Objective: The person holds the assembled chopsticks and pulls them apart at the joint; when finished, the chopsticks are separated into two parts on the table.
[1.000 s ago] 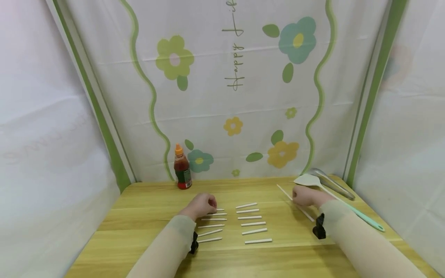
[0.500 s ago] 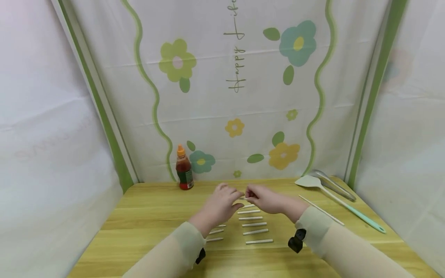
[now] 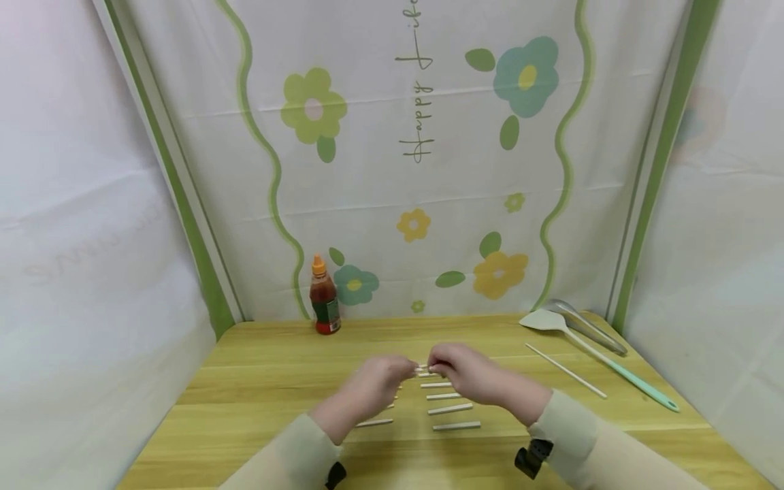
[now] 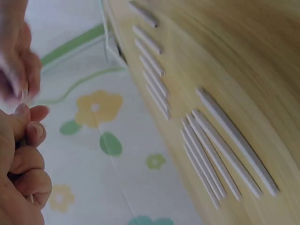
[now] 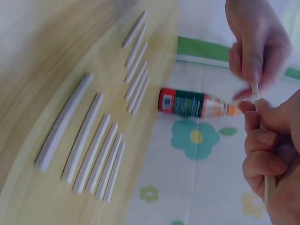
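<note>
My left hand (image 3: pixel 370 384) and right hand (image 3: pixel 474 374) meet over the middle of the table, fingertips almost together. Each has its fingers curled round part of a slim pale chopstick (image 5: pixel 269 190), which runs from palm to palm. I cannot tell whether it is one stick or two pieces end to end. Thumb and forefinger of both hands pinch it near the middle. Below lie two columns of short white chopstick pieces, those on the left (image 4: pixel 239 140) with narrowed ends, those on the right (image 3: pixel 456 426) blunt. In the head view the left column is partly hidden behind my left hand.
A long thin white stick (image 3: pixel 566 371) lies on the wooden table (image 3: pixel 257 367) at the right. Beyond it are a spatula (image 3: pixel 542 320) with a green handle and metal tongs (image 3: pixel 591 330). A red sauce bottle (image 3: pixel 324 303) stands at the back left, before a flowered curtain.
My right hand has come left from the long stick, which lies further right now. The left hand has left the top of its column, and both hands now grip the chopstick, lower than half a second ago.
</note>
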